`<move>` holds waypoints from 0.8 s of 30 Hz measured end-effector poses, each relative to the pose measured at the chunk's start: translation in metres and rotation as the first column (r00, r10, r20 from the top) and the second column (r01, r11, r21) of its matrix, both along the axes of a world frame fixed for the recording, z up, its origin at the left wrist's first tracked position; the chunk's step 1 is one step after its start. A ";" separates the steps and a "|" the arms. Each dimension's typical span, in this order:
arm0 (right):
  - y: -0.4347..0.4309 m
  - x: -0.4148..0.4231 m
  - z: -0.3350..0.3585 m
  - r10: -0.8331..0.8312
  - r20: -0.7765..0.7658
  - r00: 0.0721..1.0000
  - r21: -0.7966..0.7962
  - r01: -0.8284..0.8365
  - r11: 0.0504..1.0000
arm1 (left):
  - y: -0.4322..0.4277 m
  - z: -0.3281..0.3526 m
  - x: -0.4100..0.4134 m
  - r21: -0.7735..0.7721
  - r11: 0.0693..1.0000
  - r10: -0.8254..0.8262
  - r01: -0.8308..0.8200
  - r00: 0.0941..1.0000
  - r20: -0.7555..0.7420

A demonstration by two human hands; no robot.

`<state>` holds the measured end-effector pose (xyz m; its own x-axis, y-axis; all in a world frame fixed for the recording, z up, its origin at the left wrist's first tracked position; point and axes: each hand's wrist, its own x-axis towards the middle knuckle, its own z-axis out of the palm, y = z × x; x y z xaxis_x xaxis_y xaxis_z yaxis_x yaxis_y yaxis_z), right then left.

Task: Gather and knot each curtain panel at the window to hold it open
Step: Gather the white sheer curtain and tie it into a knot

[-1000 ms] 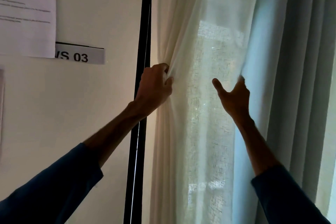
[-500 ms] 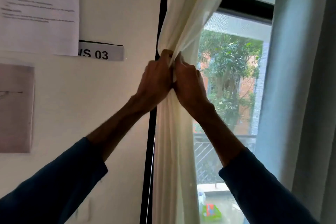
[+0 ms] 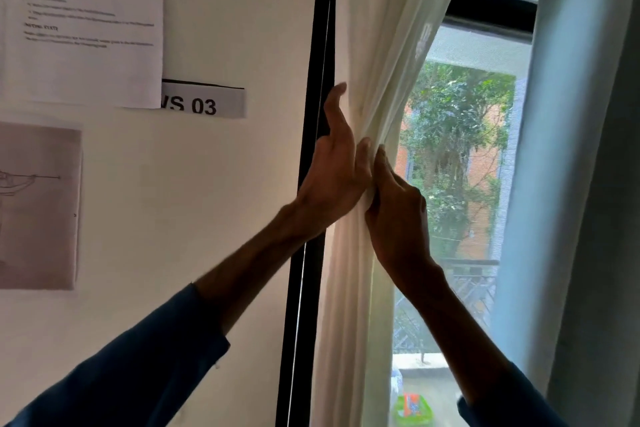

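Observation:
A sheer cream curtain panel (image 3: pixel 377 45) hangs bunched into a narrow bundle along the left side of the window (image 3: pixel 460 156). My right hand (image 3: pixel 398 215) grips the bundle from the right, with its fingers curled round the fabric. Just left of it, my left hand (image 3: pixel 337 173) lies against the bundle with its fingers stretched straight upward and its thumb touching the cloth. The two hands are almost touching. A second, grey-blue curtain panel (image 3: pixel 575 184) hangs loose at the right edge of the window.
The black window frame (image 3: pixel 311 156) runs vertically just left of my hands. On the white wall to the left are a printed sheet (image 3: pixel 86 21), a "WS 03" label (image 3: pixel 204 104) and a drawing (image 3: pixel 38 204). Trees and a brick building show through the glass.
A second ago the cream panel was spread across the window; my right hand swept it left into a bundle. Since half a second ago my left hand has uncurled its fingers.

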<state>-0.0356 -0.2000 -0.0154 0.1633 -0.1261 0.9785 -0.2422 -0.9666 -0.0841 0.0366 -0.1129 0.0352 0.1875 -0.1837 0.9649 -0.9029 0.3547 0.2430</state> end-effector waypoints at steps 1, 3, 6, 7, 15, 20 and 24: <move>-0.001 -0.005 -0.003 -0.007 0.010 1.000 -0.001 0.007 1.000 | -0.005 -0.001 -0.004 0.030 1.000 -0.001 0.002 0.999 -0.038; -0.002 -0.014 -0.009 -0.005 0.012 1.000 0.001 0.005 1.000 | -0.015 -0.004 -0.010 0.131 0.991 0.046 -0.037 0.997 -0.068; -0.001 -0.027 -0.019 0.002 -0.008 1.000 -0.028 -0.002 1.000 | -0.026 -0.007 -0.016 0.279 0.957 0.112 -0.085 0.990 -0.083; -0.002 -0.030 -0.023 0.014 -0.012 1.000 -0.042 -0.015 0.999 | -0.029 -0.006 -0.018 0.302 0.951 0.100 -0.064 0.990 -0.103; -0.008 -0.053 -0.035 0.332 -0.003 0.943 0.080 -0.331 0.940 | -0.040 0.003 -0.009 0.345 0.918 0.252 -0.197 0.960 -0.123; -0.030 -0.055 -0.023 0.359 0.128 0.925 0.214 -0.379 0.900 | -0.028 0.004 -0.012 0.385 0.901 0.237 -0.199 0.970 -0.053; -0.056 -0.043 0.000 0.417 0.180 0.891 0.543 -0.443 0.713 | -0.014 0.009 -0.015 0.452 0.883 0.176 -0.130 0.983 -0.060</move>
